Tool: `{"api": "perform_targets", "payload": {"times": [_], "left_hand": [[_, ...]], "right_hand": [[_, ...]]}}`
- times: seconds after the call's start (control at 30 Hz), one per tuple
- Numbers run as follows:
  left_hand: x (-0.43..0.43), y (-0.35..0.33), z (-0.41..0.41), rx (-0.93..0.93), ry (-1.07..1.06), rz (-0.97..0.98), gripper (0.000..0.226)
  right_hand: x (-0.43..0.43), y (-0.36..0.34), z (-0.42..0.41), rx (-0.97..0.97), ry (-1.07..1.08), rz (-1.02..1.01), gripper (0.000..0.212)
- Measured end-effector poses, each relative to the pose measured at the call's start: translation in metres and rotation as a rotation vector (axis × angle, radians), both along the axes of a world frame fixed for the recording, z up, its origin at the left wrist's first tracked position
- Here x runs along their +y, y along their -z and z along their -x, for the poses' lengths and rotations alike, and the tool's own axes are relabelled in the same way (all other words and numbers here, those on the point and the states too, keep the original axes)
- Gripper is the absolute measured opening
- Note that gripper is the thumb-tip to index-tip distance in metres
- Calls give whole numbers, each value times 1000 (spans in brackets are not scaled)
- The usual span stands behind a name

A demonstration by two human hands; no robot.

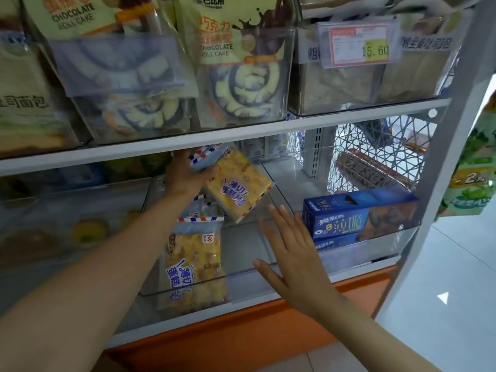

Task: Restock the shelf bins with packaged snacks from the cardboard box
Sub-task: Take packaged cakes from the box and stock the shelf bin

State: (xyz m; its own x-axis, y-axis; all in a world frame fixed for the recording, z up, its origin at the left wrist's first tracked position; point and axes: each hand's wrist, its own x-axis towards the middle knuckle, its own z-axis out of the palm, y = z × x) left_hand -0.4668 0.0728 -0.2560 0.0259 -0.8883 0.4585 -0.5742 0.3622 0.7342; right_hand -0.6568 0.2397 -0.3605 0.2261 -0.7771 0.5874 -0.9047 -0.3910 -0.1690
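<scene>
**A:** Why did we hold the cake packet [236,183] tilted? Our left hand [188,174] had fingers clamped on its top edge, angling it down into the clear bin [268,272] behind another packet [194,264].

**B:** Yep, and our right hand [292,253] hovered near the rim, fingers spread, empty. We couldn't see the cardboard box anywhere; the far-left bins were blurry.

Left hand [185,174] grips yellow cake packet [237,183], tilted, inside clear bin [249,275] on lower shelf. Second packet [194,267] stands at 6 o'clock below it. Right hand [292,253] open, fingers spread, at bin's front edge. Blue box [359,216] at 3 o'clock.
</scene>
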Motion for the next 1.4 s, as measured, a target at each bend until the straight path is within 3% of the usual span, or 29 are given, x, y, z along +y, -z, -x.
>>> {"api": "perform_targets", "payload": {"times": [0.17,0.27,0.4,0.57,0.77,0.93,1.13,1.27,1.4], "left_hand": [[-3,3,-18,-157,120,11,55],[-2,7,2,-375,179,40,45],[-10,15,21,-292,66,58,43],[-28,25,21,-331,117,-156,51],[-35,20,12,-551,321,-361,73],[-30,33,24,-569,76,-31,54],[-36,29,23,-918,93,-23,64],[-21,15,13,-757,193,-17,57],[24,-6,-12,-590,275,193,28]], "right_hand": [[-1,0,1,4,-8,-1,61],[-1,1,1,12,-8,5,61],[-2,2,2,7,-2,14,62],[-5,4,-2,40,40,29,61],[-4,3,-2,56,40,44,60],[-4,2,-3,57,45,48,60],[-5,4,-3,51,41,36,58],[-2,1,-2,39,29,11,56],[7,-12,-16,-77,17,52,53]]}}
